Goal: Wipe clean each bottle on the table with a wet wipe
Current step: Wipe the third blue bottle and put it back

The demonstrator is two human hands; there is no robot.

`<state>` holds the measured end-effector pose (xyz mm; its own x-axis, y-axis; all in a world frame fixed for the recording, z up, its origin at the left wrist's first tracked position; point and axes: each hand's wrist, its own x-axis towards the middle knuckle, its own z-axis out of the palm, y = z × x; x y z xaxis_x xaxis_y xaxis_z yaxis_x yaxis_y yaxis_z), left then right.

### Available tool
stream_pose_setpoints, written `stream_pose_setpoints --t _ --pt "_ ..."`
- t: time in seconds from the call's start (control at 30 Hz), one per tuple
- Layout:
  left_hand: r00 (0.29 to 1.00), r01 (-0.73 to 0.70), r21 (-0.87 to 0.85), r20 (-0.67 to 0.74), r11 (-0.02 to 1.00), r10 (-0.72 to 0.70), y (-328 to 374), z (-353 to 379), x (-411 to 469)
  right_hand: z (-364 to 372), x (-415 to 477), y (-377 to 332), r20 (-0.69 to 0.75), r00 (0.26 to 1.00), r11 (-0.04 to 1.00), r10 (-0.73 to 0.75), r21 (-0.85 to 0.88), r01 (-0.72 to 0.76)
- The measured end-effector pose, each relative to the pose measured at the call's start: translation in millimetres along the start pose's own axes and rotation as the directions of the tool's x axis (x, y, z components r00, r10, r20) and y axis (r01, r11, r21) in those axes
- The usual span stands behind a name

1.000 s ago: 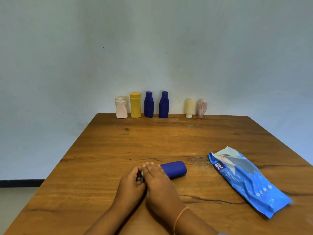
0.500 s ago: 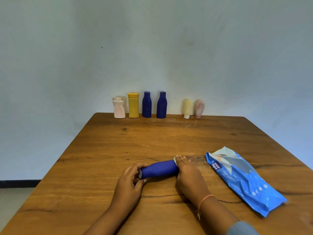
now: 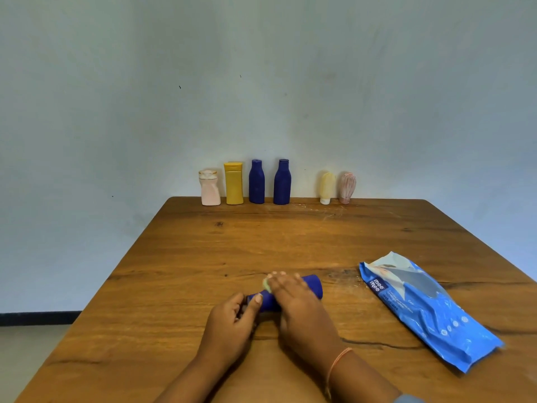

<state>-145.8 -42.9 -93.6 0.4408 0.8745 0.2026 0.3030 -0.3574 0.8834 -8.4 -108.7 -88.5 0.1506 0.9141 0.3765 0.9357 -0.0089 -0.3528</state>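
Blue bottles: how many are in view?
3. The left upright bottle and right upright bottle stand at the table's far edge; the lying bottle is held by the left hand and right hand.

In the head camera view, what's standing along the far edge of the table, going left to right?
Pale pink bottle, yellow bottle, left blue bottle, right blue bottle, cream tube, ribbed pink bottle.

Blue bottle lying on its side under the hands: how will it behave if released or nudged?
Likely rolls: the blue bottle is round and lies sideways on the flat table, the left hand gripping its neck end. Probably rigid: no dent shows under the right hand pressing the wet wipe.
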Motion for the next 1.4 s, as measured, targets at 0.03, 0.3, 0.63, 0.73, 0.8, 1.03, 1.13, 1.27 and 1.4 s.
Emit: stream_pose_setpoints --t 0.03,0.3,0.63,0.73,0.8,1.03,1.13,1.27,1.4 --pt "1.0 0.021 -0.02 -0.007 1.0 -0.021 -1 1 1 -8 1 11 -0.015 0.998 0.998 0.067 -0.003 -0.067" --pt "0.997 -0.05 0.046 0.067 0.998 0.047 4 -1 3 -7 1 27 -0.011 0.984 0.982 0.18 -0.06 -0.18" --pt "1.0 0.015 0.027 0.008 1.0 -0.015 -4 2 5 -1 -3 -4 0.034 0.998 0.997 -0.056 -0.045 0.058" --pt "1.0 0.031 0.048 -0.005 0.998 -0.031 -2 1 5 -20 -1 22 -0.02 0.995 0.995 0.098 -0.032 -0.099" --pt "0.998 0.056 0.019 0.009 0.998 -0.056 4 0 3 -26 -1 33 -0.028 0.988 0.989 0.149 -0.007 -0.15" --pt "0.999 0.03 0.027 -0.014 0.999 -0.03 9 -1 2 -11 -1 25 -0.023 0.961 0.961 0.277 0.019 -0.276" --pt "0.992 0.073 0.04 0.1 0.997 -0.077 6 -3 0 -9 3 20 -0.017 0.941 0.941 0.338 -0.03 -0.338" --pt "0.993 0.053 0.049 0.107 0.997 -0.058 7 -4 1 2 1 -1 -0.032 0.97 0.966 0.24 -0.092 -0.242" --pt "0.999 -0.002 0.062 0.039 0.998 -0.001 6 -4 2 23 -5 -46 0.072 0.996 0.997 0.049 -0.057 -0.045"
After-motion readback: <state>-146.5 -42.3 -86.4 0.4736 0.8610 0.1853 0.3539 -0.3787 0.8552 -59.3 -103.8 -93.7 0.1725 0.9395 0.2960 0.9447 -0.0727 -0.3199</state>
